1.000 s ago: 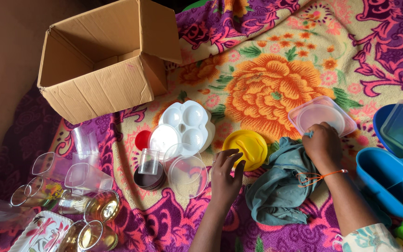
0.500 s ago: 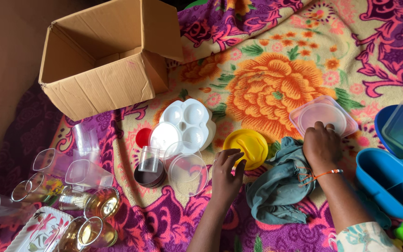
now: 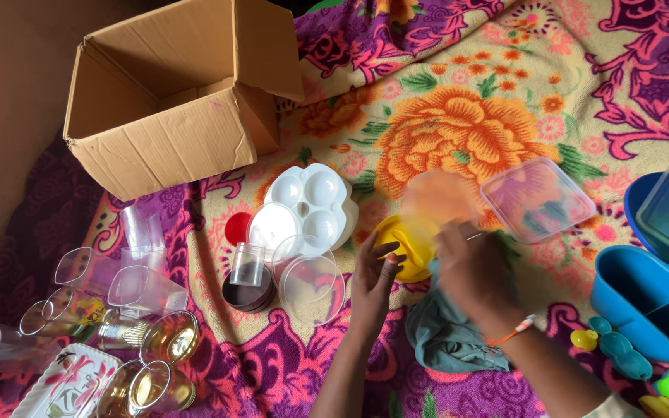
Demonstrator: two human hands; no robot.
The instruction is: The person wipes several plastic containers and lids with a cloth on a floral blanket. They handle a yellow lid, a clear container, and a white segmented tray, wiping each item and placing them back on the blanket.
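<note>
Floral blanket (image 3: 458, 131) | cardboard box (image 3: 172, 101) | hands: left (image 3: 373, 275) grips yellow bowl (image 3: 404, 244), right (image 3: 470, 267) blurred, unclear

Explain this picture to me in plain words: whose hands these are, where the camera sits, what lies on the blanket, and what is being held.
There is no machine here: a person wears a camera on the head, so the view looks down at their own two bare hands. The left hand grips the round yellow plastic bowl. The right hand is blurred by motion above the crumpled grey-green cloth; what it holds cannot be told. Around them on the flowered blanket lie an open cardboard box, a white plastic tray with round hollows, a clear square plastic lid, clear drinking glasses and a blue plastic container.
</note>
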